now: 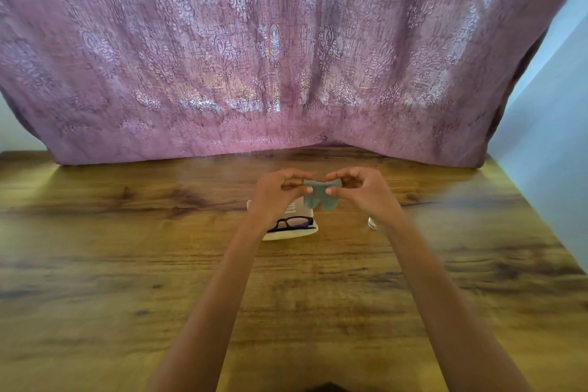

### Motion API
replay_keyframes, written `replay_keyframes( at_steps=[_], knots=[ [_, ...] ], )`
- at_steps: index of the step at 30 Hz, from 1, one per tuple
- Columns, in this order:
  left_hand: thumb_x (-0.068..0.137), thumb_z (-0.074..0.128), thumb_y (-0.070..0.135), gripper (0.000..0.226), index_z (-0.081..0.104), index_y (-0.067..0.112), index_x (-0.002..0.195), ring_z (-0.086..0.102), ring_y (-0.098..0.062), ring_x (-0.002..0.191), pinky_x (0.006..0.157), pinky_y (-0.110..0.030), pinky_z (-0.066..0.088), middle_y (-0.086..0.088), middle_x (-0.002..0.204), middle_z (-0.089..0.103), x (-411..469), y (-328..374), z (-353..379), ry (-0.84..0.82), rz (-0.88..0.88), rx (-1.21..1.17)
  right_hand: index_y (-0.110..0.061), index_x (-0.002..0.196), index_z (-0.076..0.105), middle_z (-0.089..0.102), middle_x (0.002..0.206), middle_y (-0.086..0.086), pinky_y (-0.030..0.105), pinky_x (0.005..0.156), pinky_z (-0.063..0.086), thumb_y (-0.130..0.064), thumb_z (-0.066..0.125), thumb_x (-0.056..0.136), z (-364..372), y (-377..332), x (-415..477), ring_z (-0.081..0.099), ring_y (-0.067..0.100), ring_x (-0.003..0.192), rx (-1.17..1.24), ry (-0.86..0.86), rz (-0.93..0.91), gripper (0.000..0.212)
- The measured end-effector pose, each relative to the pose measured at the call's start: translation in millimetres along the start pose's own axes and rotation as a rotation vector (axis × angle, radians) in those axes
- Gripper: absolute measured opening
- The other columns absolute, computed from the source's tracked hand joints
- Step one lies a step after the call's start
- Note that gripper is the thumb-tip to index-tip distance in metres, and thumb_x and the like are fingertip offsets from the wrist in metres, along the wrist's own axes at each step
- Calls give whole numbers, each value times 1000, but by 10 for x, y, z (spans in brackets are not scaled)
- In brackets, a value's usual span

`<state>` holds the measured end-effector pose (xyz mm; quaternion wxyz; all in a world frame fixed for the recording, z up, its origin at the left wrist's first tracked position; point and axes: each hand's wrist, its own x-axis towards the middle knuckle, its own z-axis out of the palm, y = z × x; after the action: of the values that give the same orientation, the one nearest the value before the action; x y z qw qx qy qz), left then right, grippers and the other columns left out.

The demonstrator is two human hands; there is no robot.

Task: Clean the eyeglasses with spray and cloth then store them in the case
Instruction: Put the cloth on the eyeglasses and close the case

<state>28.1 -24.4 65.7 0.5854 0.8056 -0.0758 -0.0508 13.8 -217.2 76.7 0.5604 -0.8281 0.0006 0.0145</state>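
One wood-grain table (127, 264) fills my near view. On it I note a white case (286, 236) lying open, with black eyeglasses (294, 222) resting inside. Print on the case lid is too blurred to read. Over the case, left hand (276, 192) and right hand (359, 191) each pinch one end of a small grey-green cloth (319, 196) between thumb and curled fingers. A clear object (372, 223), mostly hidden, sits by the right wrist. Beyond, a pink patterned curtain (254, 57) meets the table's far edge; pale blue wall (547, 153) at right.

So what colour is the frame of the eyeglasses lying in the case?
Black, as the head view shows: the eyeglasses lie in the pale case.
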Motion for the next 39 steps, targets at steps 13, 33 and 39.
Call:
replay_keyframes(
  at_steps=[13, 33, 39],
  knots=[
    [92, 62, 21, 9, 67, 20, 85, 67, -13, 89, 85, -27, 54, 3, 86, 71, -46, 46, 6, -51, -180, -379, -13, 103, 66, 72, 100, 6, 41, 79, 60, -27, 66, 91, 111, 8, -23, 69, 22, 94, 331, -97, 139, 18],
    [91, 57, 2, 20, 69, 17, 96, 69, -11, 87, 70, -23, 55, -5, 102, 73, -95, -173, -108, 9, -151, -360, -9, 80, 73, 75, 101, 4, 27, 78, 59, 10, 62, 87, 214, 135, -28, 70, 18, 101, 345, -129, -77, 23],
    [94, 59, 24, 17, 73, 14, 95, 71, -24, 96, 91, -42, 55, -9, 98, 75, -115, -252, -116, -10, -359, -479, -9, 80, 72, 73, 102, 8, 31, 83, 59, 9, 62, 87, 252, 124, -18, 69, 16, 100, 272, -128, -123, 23]
  ],
)
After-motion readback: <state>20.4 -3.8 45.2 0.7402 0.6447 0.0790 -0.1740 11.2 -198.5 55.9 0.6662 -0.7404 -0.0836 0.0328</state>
